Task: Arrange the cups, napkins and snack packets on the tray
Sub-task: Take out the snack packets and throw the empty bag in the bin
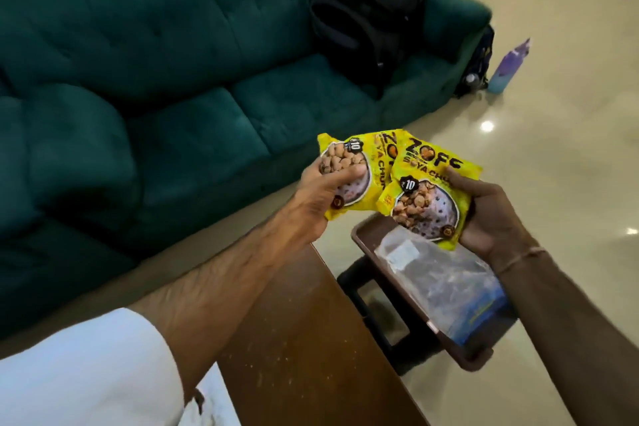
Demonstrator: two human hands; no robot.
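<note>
Above the tray, left hand and right hand are each gripping a yellow snack packet, fingers clamped; packet-placing step, next lowering both toward six o'clock beside the plastic bag.

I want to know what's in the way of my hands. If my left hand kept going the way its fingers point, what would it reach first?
Beyond the yellow snack packet it holds, the left hand points up and right, toward the second snack packet in the right hand. The two packets already overlap, though depth is unclear.
</note>
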